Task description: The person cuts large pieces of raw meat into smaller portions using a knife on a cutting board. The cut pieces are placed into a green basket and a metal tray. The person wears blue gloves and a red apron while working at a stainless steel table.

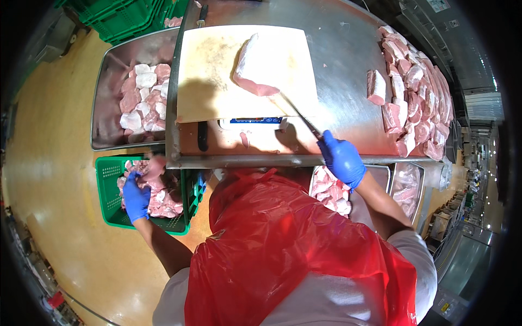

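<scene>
My right hand (pixel 342 160), in a blue glove, is wrapped round the handle of a knife (pixel 307 124) above the table's near edge. The blade points up and left, its tip by the cut end of a long piece of pork loin (pixel 254 66) with a white fat side. That loin lies on a cream cutting board (pixel 204 60). My left hand (pixel 136 196), also gloved in blue, is over a green crate (pixel 109 209) of meat pieces, fingers apart. Just beyond its fingertips is a motion-blurred piece of meat (pixel 156 165); whether they touch is unclear.
Many loin pieces (pixel 416 92) are heaped at the table's right. A metal tub (pixel 106 89) of cut meat stands left, below stacked green crates (pixel 122 19). A dark-handled knife (pixel 202 136) and a scale (pixel 253 124) lie near the board. More meat bins (pixel 408 187) sit right of my apron.
</scene>
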A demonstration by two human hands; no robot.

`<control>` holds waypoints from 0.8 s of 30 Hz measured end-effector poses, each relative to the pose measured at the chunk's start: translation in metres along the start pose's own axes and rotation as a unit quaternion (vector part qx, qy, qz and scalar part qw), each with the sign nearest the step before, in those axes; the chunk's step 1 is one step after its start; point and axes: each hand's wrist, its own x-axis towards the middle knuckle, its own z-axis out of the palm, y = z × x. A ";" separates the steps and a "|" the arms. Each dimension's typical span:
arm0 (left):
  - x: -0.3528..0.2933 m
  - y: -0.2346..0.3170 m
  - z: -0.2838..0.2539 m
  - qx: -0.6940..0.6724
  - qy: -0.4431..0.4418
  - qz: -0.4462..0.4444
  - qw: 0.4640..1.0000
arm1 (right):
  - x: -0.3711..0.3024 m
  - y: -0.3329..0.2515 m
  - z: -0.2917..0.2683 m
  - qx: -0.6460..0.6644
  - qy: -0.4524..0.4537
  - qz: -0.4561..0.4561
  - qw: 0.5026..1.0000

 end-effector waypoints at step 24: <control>0.241 0.337 0.123 -0.042 -0.041 0.285 0.957 | 0.137 -0.044 0.067 0.780 0.172 0.005 0.602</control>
